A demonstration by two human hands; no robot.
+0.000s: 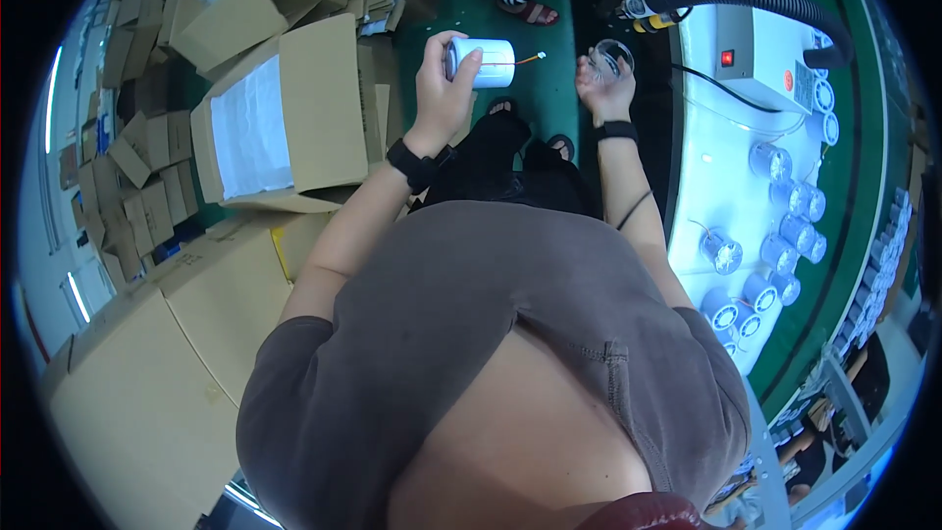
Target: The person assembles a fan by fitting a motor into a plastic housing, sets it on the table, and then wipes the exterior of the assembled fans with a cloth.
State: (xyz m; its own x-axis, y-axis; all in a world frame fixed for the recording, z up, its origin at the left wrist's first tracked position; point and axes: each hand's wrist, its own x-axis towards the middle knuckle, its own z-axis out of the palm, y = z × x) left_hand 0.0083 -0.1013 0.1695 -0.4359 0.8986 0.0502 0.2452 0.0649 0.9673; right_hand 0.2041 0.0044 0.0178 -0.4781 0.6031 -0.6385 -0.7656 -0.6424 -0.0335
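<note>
Glossy white plastic cylinder [481,63], clear shiny plastic ring [613,57], matt brown cardboard boxes [294,108], smooth white table [721,167].

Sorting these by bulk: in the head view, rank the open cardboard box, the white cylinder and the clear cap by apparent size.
1. open cardboard box
2. white cylinder, in the left hand
3. clear cap, in the right hand

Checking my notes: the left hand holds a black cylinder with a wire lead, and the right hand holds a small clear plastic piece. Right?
Not quite. In the head view the left hand holds a white cylinder with a wire lead, not a black one. The right hand does hold a small clear plastic piece.
</note>
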